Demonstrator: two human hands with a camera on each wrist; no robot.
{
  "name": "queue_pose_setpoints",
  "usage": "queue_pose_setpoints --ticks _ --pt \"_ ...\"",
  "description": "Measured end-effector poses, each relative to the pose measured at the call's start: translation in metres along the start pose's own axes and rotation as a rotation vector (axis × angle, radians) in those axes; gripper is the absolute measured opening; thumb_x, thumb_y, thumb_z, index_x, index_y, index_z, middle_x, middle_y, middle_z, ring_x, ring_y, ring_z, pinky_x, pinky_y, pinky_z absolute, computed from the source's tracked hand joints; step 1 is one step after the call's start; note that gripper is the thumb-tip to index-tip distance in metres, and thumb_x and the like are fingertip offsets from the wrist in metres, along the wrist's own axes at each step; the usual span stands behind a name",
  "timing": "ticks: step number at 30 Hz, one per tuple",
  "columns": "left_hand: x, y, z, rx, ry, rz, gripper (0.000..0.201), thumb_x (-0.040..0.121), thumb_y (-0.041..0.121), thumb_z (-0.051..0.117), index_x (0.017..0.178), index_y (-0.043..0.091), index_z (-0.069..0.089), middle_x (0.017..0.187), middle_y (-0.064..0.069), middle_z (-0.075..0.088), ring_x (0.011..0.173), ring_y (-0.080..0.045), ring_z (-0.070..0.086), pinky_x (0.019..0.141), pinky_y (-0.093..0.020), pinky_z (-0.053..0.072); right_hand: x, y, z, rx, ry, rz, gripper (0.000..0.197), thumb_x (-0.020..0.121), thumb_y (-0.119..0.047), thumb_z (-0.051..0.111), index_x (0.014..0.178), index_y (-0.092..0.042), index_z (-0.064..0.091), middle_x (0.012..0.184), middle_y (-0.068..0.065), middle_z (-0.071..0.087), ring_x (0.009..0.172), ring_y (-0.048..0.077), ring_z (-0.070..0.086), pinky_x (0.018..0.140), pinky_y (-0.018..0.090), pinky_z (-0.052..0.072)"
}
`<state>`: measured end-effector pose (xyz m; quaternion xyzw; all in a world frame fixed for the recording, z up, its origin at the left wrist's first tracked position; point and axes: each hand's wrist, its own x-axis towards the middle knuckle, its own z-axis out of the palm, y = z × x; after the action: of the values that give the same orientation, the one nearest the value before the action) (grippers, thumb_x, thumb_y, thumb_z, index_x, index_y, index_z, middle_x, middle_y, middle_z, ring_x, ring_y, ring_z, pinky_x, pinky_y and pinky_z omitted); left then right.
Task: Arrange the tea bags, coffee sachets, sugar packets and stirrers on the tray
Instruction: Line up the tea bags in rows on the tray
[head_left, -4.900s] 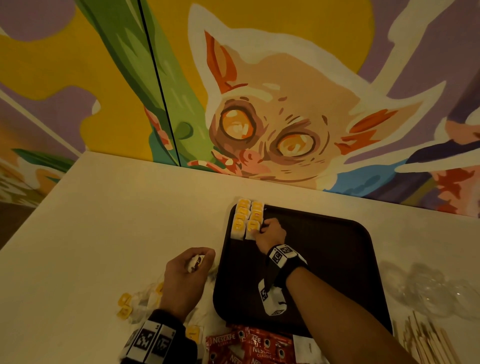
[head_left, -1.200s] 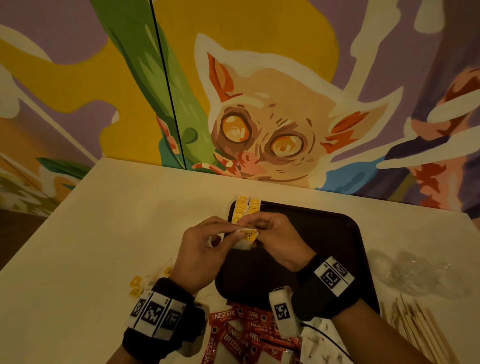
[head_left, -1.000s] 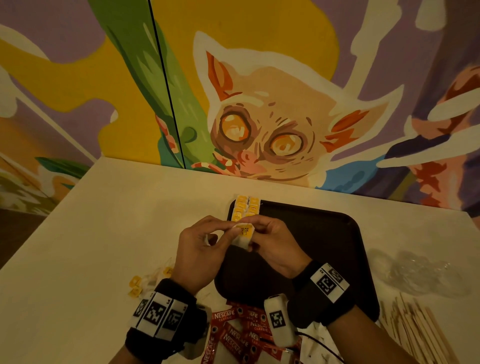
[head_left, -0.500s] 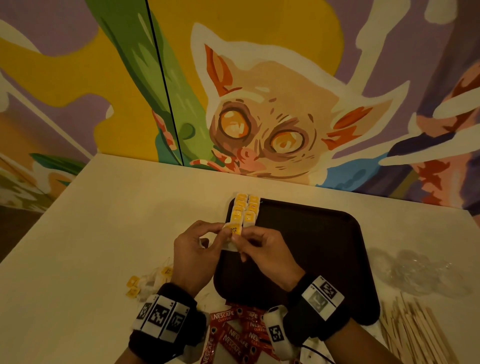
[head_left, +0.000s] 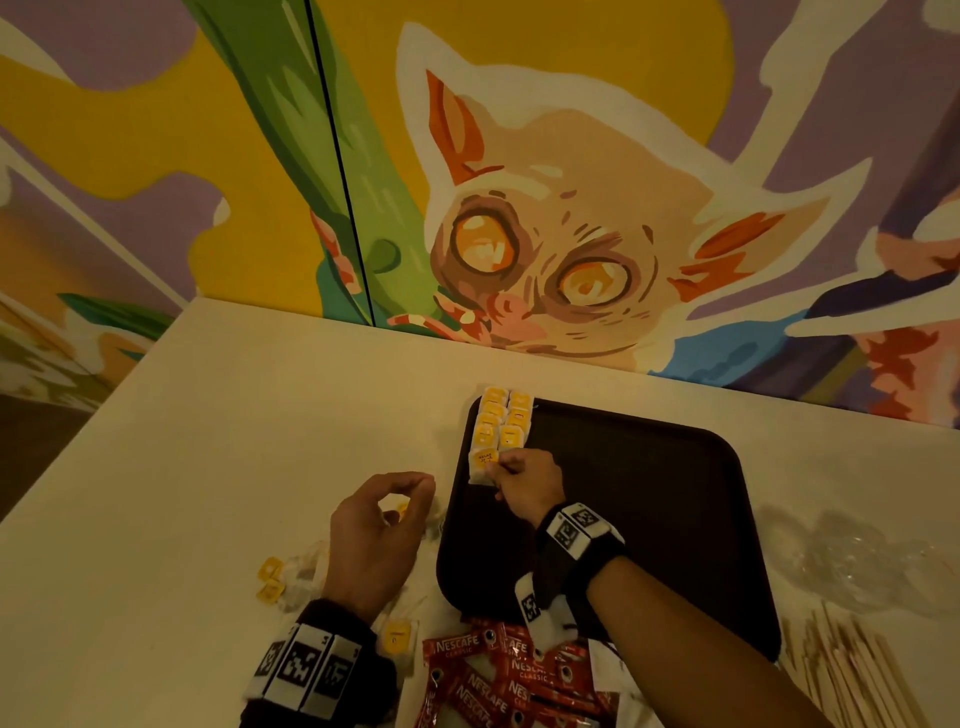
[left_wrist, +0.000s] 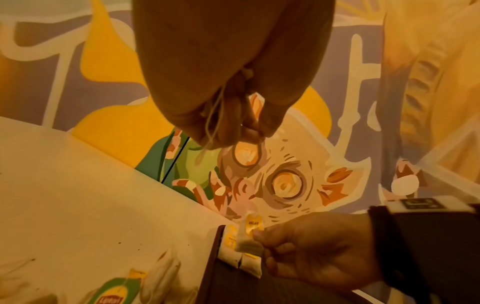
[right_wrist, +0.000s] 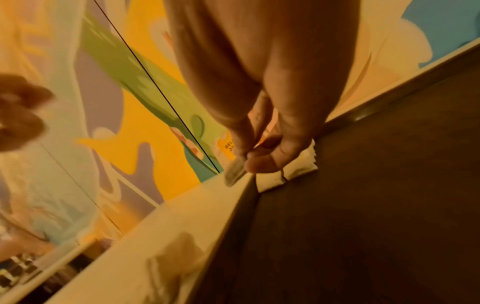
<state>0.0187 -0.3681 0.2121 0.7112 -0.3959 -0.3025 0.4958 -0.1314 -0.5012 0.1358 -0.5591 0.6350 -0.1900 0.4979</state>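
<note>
A dark brown tray (head_left: 649, 519) lies on the pale table. Two columns of yellow-tagged tea bags (head_left: 501, 421) fill its far left corner. My right hand (head_left: 501, 467) pinches one more tea bag (head_left: 482, 464) at the near end of the left column; the pinch also shows in the right wrist view (right_wrist: 249, 162) and the left wrist view (left_wrist: 259, 236). Left of the tray my left hand (head_left: 410, 488) hovers with thumb and fingers curled in a ring. A thin tea bag string (left_wrist: 211, 123) runs over its fingers, and a yellow tag shows inside the ring.
Red Nescafe sachets (head_left: 498, 675) are heaped at the tray's near edge. Loose tea bags (head_left: 291, 577) lie on the table near my left wrist. Wooden stirrers (head_left: 852, 675) and crumpled clear plastic (head_left: 862, 566) sit right of the tray. A painted wall closes the table's far side.
Both hands were working one tea bag above the tray's left edge. My left hand has let it go and drawn back left; my right hand has carried it down to the column.
</note>
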Motion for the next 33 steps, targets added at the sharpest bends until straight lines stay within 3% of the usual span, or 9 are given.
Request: queue_pose_setpoints --ticks 5,10,13,17,21,23,25,29,33 --pt "0.004 -0.003 -0.002 -0.009 0.007 -0.036 0.004 0.087 0.022 0.069 0.086 0.024 0.072 0.088 0.025 0.069 0.086 0.002 0.064 0.075 -0.026 0.053 0.034 0.003 0.024 -0.138 0.046 0.089 0.020 0.088 -0.024 0.071 0.107 -0.016 0.071 0.119 0.013 0.064 0.097 0.029 0.067 0.088 0.039 0.058" --pt "0.005 -0.004 -0.005 -0.042 0.004 -0.042 0.004 0.087 0.020 0.069 0.086 0.022 0.072 0.088 0.022 0.069 0.084 -0.002 0.065 0.074 -0.028 0.053 0.045 0.001 0.029 -0.266 0.062 0.126 0.022 0.091 -0.022 0.066 0.110 -0.012 0.071 0.125 0.017 0.055 0.101 0.031 0.063 0.092 0.034 0.055" --pt "0.008 -0.004 -0.005 -0.050 0.006 -0.049 0.005 0.087 0.019 0.069 0.085 0.022 0.072 0.088 0.022 0.070 0.084 -0.002 0.065 0.074 -0.028 0.053 0.043 0.004 0.027 -0.300 0.087 0.122 0.022 0.093 -0.020 0.064 0.111 -0.009 0.070 0.128 0.016 0.053 0.107 0.028 0.057 0.085 0.024 0.047" --pt "0.011 -0.006 -0.002 -0.034 -0.004 -0.056 0.007 0.087 0.019 0.069 0.084 0.025 0.071 0.089 0.026 0.068 0.086 0.002 0.064 0.074 -0.024 0.051 0.040 0.003 0.027 -0.279 0.125 0.082 0.017 0.092 -0.019 0.066 0.107 -0.011 0.069 0.122 0.013 0.059 0.092 0.017 0.052 0.074 0.020 0.040" --pt "0.012 -0.006 0.000 -0.023 -0.013 -0.081 0.007 0.088 0.020 0.068 0.084 0.025 0.071 0.088 0.026 0.068 0.081 0.002 0.064 0.072 -0.021 0.051 0.034 0.003 0.028 -0.266 0.185 0.028 0.019 0.089 -0.020 0.069 0.105 -0.013 0.061 0.112 0.009 0.062 0.096 0.015 0.054 0.065 0.011 0.033" --pt "0.012 -0.004 0.000 -0.033 -0.005 -0.102 0.008 0.090 0.022 0.066 0.086 0.026 0.071 0.086 0.019 0.070 0.075 0.005 0.062 0.067 -0.014 0.049 0.029 0.000 0.028 -0.274 0.199 0.008 0.024 0.089 -0.019 0.070 0.108 -0.012 0.057 0.112 0.010 0.061 0.091 0.010 0.047 0.058 0.004 0.025" --pt "0.012 0.000 0.000 -0.053 -0.015 -0.131 0.014 0.094 0.028 0.059 0.089 0.025 0.071 0.081 0.015 0.068 0.060 0.003 0.057 0.056 -0.014 0.046 0.025 -0.001 0.028 -0.243 0.206 -0.020 0.026 0.089 -0.017 0.070 0.110 -0.011 0.055 0.113 0.011 0.062 0.090 0.009 0.049 0.058 0.002 0.029" --pt "0.013 0.006 -0.002 -0.431 -0.090 -0.330 0.040 0.099 0.046 0.038 0.103 0.019 0.068 0.077 0.001 0.054 0.044 -0.010 0.030 0.046 -0.024 0.023 0.006 -0.012 0.027 -0.041 0.130 -0.092 0.019 0.088 -0.019 0.071 0.102 -0.016 0.059 0.097 -0.002 0.065 0.096 0.017 0.063 0.079 0.025 0.052" --pt "0.017 0.013 -0.005 -0.693 -0.189 -0.452 0.058 0.095 0.059 0.030 0.119 0.015 0.058 0.080 -0.006 0.053 0.045 -0.013 0.017 0.049 -0.026 0.014 -0.031 -0.034 0.017 0.103 -0.025 -0.260 0.008 0.090 -0.023 0.070 0.095 -0.018 0.066 0.092 -0.005 0.067 0.085 0.016 0.066 0.078 0.030 0.055"
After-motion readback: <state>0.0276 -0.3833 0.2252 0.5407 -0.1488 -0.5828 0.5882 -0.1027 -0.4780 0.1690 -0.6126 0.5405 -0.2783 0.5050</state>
